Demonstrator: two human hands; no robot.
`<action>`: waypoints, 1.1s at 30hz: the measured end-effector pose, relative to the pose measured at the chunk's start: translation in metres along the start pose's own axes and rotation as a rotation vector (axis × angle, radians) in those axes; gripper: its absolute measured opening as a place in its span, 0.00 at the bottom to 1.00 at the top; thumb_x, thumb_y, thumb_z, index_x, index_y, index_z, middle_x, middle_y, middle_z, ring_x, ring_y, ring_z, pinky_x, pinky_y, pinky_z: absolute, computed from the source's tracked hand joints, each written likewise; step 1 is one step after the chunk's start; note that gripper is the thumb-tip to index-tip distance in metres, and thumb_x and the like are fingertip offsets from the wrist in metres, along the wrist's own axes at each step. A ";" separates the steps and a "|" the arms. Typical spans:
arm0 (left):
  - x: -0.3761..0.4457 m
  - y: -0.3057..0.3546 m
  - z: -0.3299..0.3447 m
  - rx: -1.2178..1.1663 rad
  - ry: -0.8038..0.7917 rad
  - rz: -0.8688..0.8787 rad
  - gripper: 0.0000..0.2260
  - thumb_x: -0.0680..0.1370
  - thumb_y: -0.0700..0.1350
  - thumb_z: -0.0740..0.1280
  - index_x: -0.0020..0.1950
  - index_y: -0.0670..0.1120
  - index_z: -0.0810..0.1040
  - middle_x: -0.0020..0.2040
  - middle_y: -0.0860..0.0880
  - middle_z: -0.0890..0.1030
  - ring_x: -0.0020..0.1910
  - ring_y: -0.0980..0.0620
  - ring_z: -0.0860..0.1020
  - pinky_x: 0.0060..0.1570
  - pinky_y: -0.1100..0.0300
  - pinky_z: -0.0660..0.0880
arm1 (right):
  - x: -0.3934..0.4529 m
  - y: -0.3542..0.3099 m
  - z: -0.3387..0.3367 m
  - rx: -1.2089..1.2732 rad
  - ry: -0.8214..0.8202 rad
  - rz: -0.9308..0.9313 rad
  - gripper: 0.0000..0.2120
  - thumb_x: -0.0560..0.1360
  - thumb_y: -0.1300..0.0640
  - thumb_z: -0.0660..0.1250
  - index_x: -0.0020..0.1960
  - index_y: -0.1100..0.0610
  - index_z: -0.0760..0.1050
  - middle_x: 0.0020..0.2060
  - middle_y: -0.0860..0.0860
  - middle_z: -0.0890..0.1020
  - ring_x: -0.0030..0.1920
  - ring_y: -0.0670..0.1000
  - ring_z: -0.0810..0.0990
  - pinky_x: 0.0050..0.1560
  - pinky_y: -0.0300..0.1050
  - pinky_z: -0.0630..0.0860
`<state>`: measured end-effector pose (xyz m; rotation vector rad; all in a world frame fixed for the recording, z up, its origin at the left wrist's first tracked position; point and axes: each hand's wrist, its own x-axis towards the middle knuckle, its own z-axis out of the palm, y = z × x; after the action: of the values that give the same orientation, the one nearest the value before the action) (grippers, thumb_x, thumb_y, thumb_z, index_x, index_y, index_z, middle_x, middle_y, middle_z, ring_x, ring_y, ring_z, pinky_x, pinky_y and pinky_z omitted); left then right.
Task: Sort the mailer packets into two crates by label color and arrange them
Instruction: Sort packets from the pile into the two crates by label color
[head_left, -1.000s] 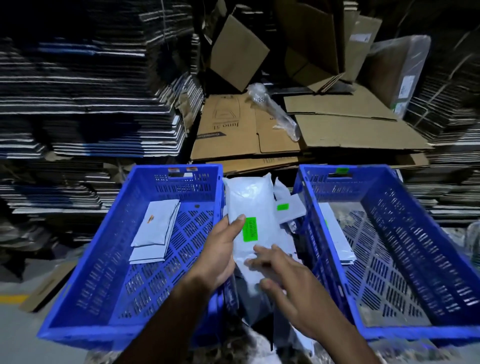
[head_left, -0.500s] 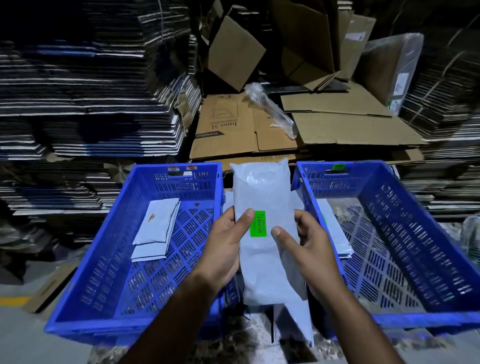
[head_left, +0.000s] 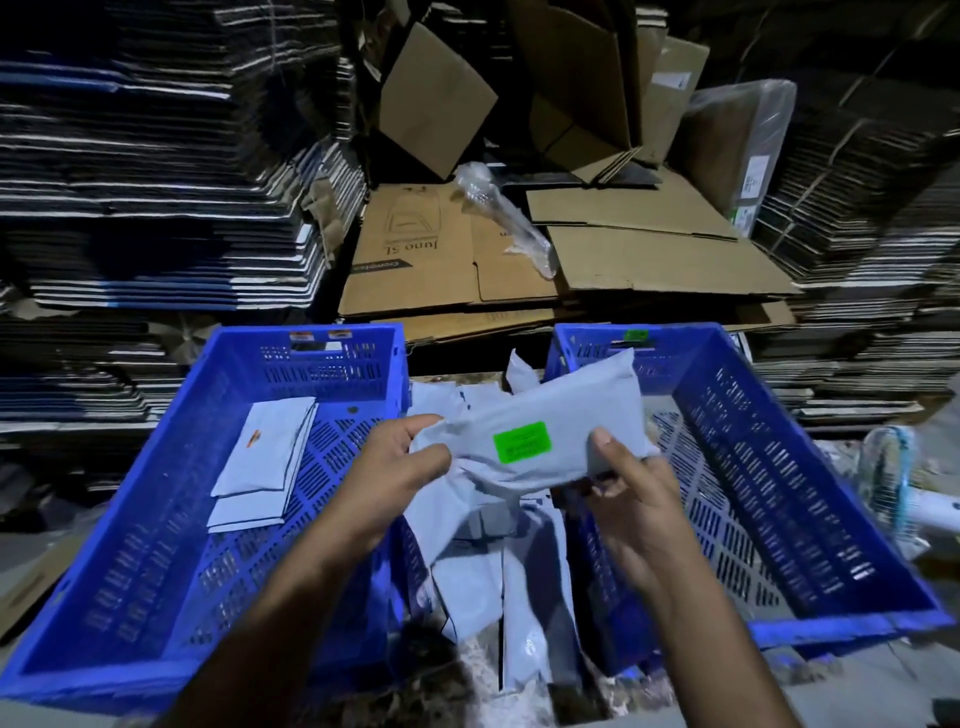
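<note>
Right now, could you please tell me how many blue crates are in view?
2. The left crate sits by the left forearm; the right crate sits beyond the right hand. None seems hidden.

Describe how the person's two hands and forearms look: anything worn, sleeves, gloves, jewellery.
Both the left hand and the right hand are bare: no gloves, and no rings or watch that I can make out. Both forearms are uncovered as far as the bottom edge of the picture, so no sleeve shows. The dim light hides finer detail.
</note>
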<state>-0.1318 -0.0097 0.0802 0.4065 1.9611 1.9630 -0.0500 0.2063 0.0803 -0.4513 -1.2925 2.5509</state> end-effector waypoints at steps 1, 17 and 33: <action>0.003 0.003 -0.003 0.039 -0.007 -0.014 0.13 0.67 0.40 0.64 0.47 0.38 0.82 0.39 0.42 0.79 0.37 0.48 0.74 0.40 0.56 0.70 | 0.000 -0.008 -0.004 -0.037 0.013 -0.023 0.30 0.67 0.64 0.75 0.67 0.54 0.71 0.53 0.54 0.84 0.50 0.56 0.82 0.47 0.53 0.78; 0.010 -0.021 0.071 -0.400 0.093 -0.011 0.14 0.79 0.37 0.66 0.65 0.41 0.75 0.60 0.40 0.82 0.60 0.40 0.80 0.61 0.41 0.75 | -0.022 0.019 -0.034 -0.165 -0.036 0.078 0.19 0.71 0.69 0.72 0.58 0.55 0.74 0.54 0.59 0.83 0.51 0.60 0.83 0.50 0.60 0.80; 0.040 -0.037 0.121 0.024 0.031 -0.057 0.17 0.77 0.42 0.72 0.65 0.48 0.76 0.48 0.45 0.85 0.51 0.50 0.84 0.50 0.59 0.80 | 0.009 -0.047 -0.117 -0.571 0.201 -0.198 0.21 0.74 0.66 0.72 0.63 0.53 0.72 0.53 0.51 0.82 0.48 0.45 0.85 0.45 0.47 0.84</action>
<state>-0.1145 0.1167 0.0430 0.3243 1.9947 1.9231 -0.0105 0.3228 0.0515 -0.6278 -1.8680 1.8954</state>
